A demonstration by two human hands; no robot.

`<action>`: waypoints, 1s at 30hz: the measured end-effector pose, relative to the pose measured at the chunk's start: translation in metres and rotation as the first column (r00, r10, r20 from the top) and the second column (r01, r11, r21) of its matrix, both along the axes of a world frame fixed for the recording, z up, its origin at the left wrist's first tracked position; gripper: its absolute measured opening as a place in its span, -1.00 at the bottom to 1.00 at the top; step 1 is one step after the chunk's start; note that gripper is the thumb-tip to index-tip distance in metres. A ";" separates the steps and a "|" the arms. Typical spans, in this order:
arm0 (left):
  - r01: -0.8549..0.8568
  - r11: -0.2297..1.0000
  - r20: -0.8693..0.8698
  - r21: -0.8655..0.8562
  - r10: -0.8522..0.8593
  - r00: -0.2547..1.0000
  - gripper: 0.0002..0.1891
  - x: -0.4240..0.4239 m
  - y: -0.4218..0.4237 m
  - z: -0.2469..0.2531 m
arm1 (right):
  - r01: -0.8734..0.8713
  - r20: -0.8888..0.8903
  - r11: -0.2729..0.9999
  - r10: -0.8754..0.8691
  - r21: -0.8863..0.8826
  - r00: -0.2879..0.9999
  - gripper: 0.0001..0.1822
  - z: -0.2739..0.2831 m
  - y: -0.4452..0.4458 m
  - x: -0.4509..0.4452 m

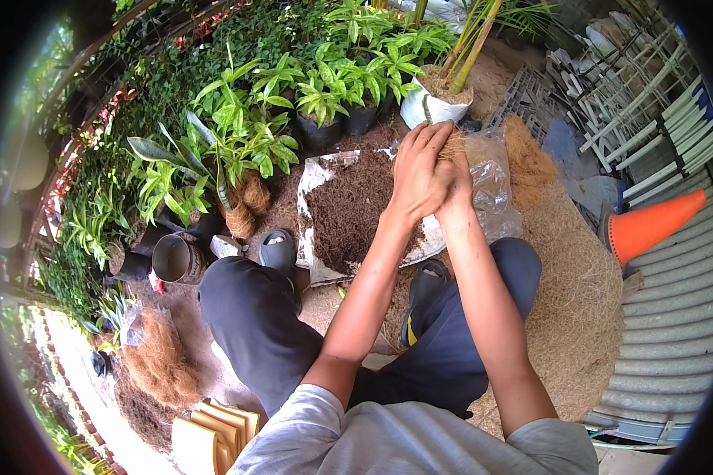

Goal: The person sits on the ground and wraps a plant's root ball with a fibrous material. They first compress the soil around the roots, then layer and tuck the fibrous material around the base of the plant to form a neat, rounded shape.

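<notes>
My left hand [426, 172] and my right hand [456, 172] are pressed together around a bundle of coconut fibre [453, 146], just beyond my knees. A narrow green leaf [427, 109] sticks up above the fingers; its base is hidden by the hands. Strands of fibre poke out at the right. Under and left of the hands, dark soil [347, 208] lies heaped on a white sack [312, 261]. To the left, snake plant leaves [154, 151] rise near two root balls wrapped in coconut fibre [239, 221].
Potted leafy plants [321, 130] stand ahead, beside a white grow bag [419, 107]. Clear plastic [493, 190] and loose fibre [526, 160] lie right, near an orange traffic cone [656, 225]. A metal can [175, 259] stands left; more fibre [157, 362] lies lower left.
</notes>
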State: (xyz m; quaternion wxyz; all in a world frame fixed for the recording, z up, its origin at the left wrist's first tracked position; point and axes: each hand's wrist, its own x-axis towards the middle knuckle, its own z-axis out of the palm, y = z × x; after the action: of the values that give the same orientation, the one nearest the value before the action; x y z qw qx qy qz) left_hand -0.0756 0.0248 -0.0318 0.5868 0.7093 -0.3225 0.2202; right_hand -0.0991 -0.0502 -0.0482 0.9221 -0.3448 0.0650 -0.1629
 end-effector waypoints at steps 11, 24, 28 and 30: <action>-0.095 0.994 -0.030 0.062 0.097 0.995 -0.43 -0.004 0.000 0.017 | -0.023 -0.060 0.998 0.027 0.063 0.998 -0.21 0.046 0.004 -0.013; -0.087 0.992 0.042 0.097 0.083 0.996 0.00 -0.010 0.001 0.017 | -0.043 0.066 0.963 0.063 -0.268 0.996 -0.68 0.026 -0.007 0.004; -0.093 0.987 0.060 0.135 0.086 0.995 -0.01 -0.016 -0.001 0.017 | -0.138 0.105 0.987 0.146 -0.087 0.984 -0.68 0.013 -0.020 0.006; -0.077 0.984 0.029 0.163 0.073 0.997 0.00 -0.019 -0.002 0.015 | -0.187 0.132 0.982 0.185 0.004 0.974 -0.68 0.006 -0.026 0.008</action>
State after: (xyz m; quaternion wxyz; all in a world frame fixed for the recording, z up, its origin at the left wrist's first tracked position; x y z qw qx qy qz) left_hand -0.0944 0.0224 -0.0165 0.5140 0.7642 -0.3193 0.2232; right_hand -0.0912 -0.0757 -0.0427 0.9384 -0.3305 -0.0271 -0.0976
